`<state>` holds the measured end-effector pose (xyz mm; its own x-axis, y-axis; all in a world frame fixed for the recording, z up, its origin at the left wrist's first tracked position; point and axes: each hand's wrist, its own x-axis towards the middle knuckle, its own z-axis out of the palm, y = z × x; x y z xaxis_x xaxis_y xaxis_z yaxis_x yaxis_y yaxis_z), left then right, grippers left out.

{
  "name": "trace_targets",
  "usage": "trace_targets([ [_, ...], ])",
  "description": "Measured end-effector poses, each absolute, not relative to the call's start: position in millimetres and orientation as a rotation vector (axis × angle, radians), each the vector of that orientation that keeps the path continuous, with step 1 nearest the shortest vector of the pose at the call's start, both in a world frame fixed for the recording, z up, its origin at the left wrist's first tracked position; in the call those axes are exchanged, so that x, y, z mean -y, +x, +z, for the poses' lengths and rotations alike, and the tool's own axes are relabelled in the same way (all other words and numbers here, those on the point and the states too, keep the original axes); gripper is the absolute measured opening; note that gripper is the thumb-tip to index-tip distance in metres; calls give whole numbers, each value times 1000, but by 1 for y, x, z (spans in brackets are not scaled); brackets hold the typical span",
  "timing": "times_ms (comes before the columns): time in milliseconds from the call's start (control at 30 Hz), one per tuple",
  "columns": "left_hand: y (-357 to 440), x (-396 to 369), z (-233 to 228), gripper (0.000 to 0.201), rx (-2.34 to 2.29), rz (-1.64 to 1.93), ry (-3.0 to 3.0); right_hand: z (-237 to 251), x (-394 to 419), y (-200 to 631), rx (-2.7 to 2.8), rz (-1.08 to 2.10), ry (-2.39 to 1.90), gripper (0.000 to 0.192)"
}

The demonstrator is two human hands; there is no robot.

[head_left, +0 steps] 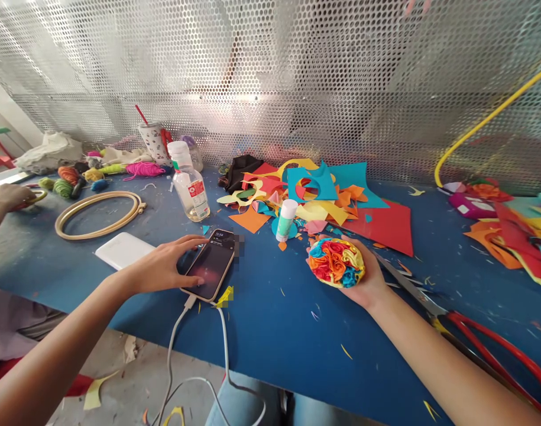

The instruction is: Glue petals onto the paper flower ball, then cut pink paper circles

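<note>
The left hand (164,269) is laid flat on the phone (211,264), fingers together and extended, a cable (175,337) trailing off the table (270,319) edge; the right hand (363,278) is cupped under the paper ball (336,262), fingers curled around it. The ball is judged light, soft and crushable, best cradled from below; beyond lie a glue stick (287,220), paper scraps (323,195), a bottle (188,180) and a hoop (99,213).

I saw a glossy glass-fronted phone (211,264) lying on a matt blue table (270,319), near a smooth wooden embroidery hoop (99,214) and a clear plastic bottle (188,183). The flower ball (336,262) looked like soft rolled felt, like the matt felt scraps (332,198) behind it. The back wall was shiny perforated metal (270,77).
</note>
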<state>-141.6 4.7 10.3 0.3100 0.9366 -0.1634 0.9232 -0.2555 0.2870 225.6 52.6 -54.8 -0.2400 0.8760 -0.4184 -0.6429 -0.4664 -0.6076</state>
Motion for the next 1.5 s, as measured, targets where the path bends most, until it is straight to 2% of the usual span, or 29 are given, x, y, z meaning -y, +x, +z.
trace_targets([
  [267, -144, -4, 9, 77, -1650, 125, 2237, -54, -52, 224, 433, 1869, -865, 14],
  [433, -149, -7, 4, 67, -1639, 265, 2147, -50, -51, 222, 304, 1925, -801, 19],
  [533, -146, -9, -1, 60, -1686, 467, 2090, -48, -52, 221, 297, 1912, -767, 21],
  [667, -108, 0, 1, 42, -1724, 986, 1980, -51, -58, 220, 324, 1831, -715, 29],
  [767, -48, 11, 4, 24, -1410, 1178, 1789, -52, -62, 222, 341, 1738, -668, 35],
  [833, -3, 10, 0, 28, -1251, 1147, 1640, -49, -62, 225, 355, 1707, -650, 41],
  [933, 52, -7, -11, 54, -1095, 1051, 1314, -40, -58, 233, 412, 1705, -600, 51],
  [1000, 73, -22, -18, 61, -1004, 991, 1148, -34, -56, 237, 457, 1697, -557, 55],
  [1200, 85, -38, -30, 55, -914, 1095, 930, -43, -53, 234, 467, 1753, -694, 39],
  [1333, 86, -37, -35, 46, -909, 1308, 982, -44, -44, 222, 496, 1894, -774, 43],
  [1433, 85, -37, -36, 42, -873, 1354, 1027, -38, -45, 223, 523, 1811, -758, 41],
  [1500, 81, -38, -35, 44, -877, 1325, 1005, -34, -50, 231, 525, 1646, -744, 42],
])
